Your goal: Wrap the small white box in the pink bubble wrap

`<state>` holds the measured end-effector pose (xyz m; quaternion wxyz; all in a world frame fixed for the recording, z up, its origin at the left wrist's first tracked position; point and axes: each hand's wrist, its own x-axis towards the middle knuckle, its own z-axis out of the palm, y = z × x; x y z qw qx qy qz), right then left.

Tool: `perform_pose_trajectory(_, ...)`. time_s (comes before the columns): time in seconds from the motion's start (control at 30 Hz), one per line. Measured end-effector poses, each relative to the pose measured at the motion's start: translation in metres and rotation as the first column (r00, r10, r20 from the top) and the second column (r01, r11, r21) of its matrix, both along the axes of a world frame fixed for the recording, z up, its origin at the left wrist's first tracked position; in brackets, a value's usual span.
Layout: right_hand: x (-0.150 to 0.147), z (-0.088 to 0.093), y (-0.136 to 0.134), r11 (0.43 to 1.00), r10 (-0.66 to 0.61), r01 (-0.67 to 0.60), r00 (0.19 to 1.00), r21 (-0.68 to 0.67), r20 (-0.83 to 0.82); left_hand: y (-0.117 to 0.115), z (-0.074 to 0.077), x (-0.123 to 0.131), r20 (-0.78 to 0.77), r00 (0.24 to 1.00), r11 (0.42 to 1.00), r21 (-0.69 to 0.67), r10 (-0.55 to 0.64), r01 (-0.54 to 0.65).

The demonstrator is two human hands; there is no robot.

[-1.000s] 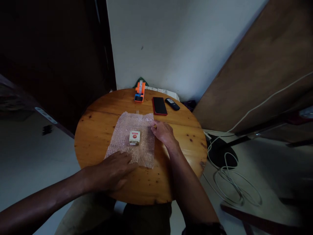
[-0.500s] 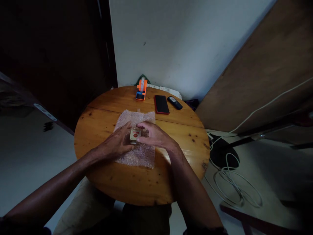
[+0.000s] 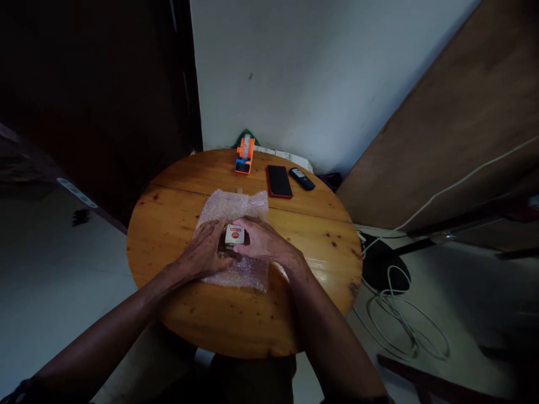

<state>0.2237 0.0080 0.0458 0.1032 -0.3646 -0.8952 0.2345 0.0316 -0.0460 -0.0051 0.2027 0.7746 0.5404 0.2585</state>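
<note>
A small pale box (image 3: 234, 236) with red print on its top sits over a sheet of bubble wrap (image 3: 256, 275) on the table. My right hand (image 3: 263, 241) has its thumb at the box's near right corner and its fingers curled round the far side, holding it. Just left of the box is my left hand (image 3: 206, 249), thumb and fingers spread apart in a loose curve. A narrow dark gap shows between that hand and the box. The box's lower part is partly hidden by the fingers.
On the round wooden table (image 3: 311, 314), an orange tape dispenser (image 3: 245, 152) stands at the back. A black phone with a red edge (image 3: 279, 181) and a small dark keypad phone (image 3: 302, 178) lie right of it. A white cable (image 3: 396, 314) coils on the floor at right.
My right hand has closed in round the box, its fingers now at the far side. The left hand has shifted slightly nearer to me, and the box shows more upright and squarely.
</note>
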Motion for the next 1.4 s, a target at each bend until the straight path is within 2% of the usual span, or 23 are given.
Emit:
perform_pose_trajectory(0.2, 0.009, 0.003, 0.007, 0.988, -0.154, 0.154, 0.988, -0.025, 0.015, 0.000, -0.001, -0.001, -0.034, 0.999, 1.000, -0.012, 0.024, -0.025)
perform_pose_trajectory(0.4, 0.018, 0.006, 0.013, 0.974, -0.223, 0.224, 0.974, -0.024, 0.023, -0.002, -0.002, 0.001, -0.101, 0.995, 1.000, 0.018, 0.012, -0.011)
perform_pose_trajectory(0.67, 0.021, 0.002, 0.015, 0.980, -0.200, 0.200, 0.979, -0.004, 0.035, -0.002, -0.002, -0.001, -0.189, 0.982, 1.000, 0.017, 0.015, -0.012)
perform_pose_trajectory(1.13, 0.022, 0.006, 0.015, 0.986, -0.166, 0.168, 0.984, -0.013, 0.067, 0.000, -0.001, -0.002, -0.208, 0.978, 0.999, 0.038, -0.021, 0.030)
perform_pose_trajectory(1.4, 0.025, 0.001, 0.018, 0.987, -0.159, 0.159, 0.985, -0.002, 0.065, 0.000, -0.002, -0.003, -0.251, 0.968, 0.998, 0.048, -0.017, 0.030)
